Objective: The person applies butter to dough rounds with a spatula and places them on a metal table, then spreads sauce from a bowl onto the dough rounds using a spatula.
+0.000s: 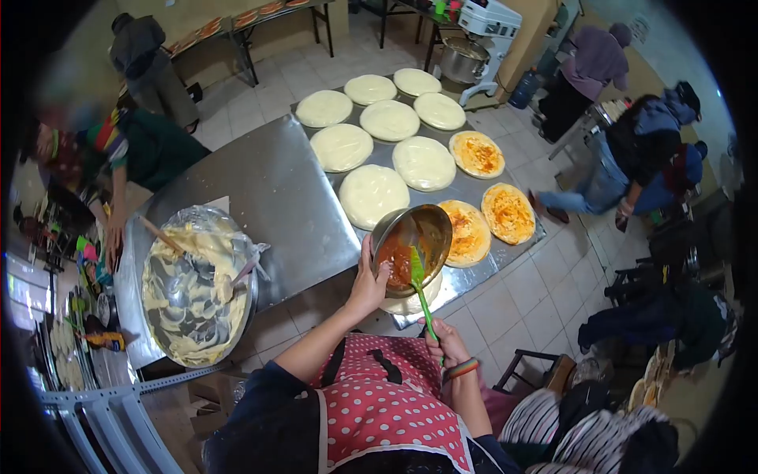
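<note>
My left hand (368,283) grips the rim of a metal mixing bowl (437,229), which is tilted and has red-orange sauce (396,254) inside. In my right hand (447,344) is the handle of a green spatula (418,275), its head down in the bowl. Beyond the bowl, round dough bases (373,196) coated in pale cream lie in rows on the metal table. A few bases (508,213) at the right carry orange sauce streaks. One more base (412,302) is partly hidden under the bowl.
A large basin (251,300) with smeared cream and a wooden spoon (162,235) stands on the left metal table (268,174). A stand mixer (488,39) is behind the far end. Co-workers (632,150) stand at the right, and another person (150,150) leans at the left table.
</note>
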Action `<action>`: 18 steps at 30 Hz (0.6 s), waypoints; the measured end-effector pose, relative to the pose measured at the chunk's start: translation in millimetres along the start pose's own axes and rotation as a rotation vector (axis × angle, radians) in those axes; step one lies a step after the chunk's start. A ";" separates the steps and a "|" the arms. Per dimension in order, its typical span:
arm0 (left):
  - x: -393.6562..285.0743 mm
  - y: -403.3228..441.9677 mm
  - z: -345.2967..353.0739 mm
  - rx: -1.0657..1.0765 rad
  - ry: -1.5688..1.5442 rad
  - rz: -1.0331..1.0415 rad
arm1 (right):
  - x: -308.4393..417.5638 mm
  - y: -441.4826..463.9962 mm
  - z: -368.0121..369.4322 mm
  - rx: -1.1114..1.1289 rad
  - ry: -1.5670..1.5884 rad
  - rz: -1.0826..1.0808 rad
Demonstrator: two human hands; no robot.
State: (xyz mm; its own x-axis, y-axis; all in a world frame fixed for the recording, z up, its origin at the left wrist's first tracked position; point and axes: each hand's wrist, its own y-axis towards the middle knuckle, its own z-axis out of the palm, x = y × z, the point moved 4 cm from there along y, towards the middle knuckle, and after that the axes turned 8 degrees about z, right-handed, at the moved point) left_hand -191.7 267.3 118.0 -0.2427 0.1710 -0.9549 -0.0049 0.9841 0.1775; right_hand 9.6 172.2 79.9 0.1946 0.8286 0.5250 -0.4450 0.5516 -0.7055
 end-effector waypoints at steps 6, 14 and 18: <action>18.3 -15.8 -26.7 -0.139 -0.006 -0.077 | 31.6 -24.3 10.9 0.080 -0.004 0.042; 53.0 -58.2 -48.9 -0.763 -0.312 -0.251 | 54.5 28.8 -77.9 -0.063 -0.301 0.101; 10.5 -73.5 -49.0 -1.043 -0.423 -0.229 | 66.8 55.3 -87.4 -0.307 -1.338 -0.722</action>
State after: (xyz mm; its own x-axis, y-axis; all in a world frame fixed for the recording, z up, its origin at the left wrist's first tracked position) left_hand -241.4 194.4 106.6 0.2122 0.1897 -0.9586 -0.8559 0.5095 -0.0886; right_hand 74.3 266.5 34.4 -0.6888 -0.2083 0.6944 -0.3815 0.9186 -0.1029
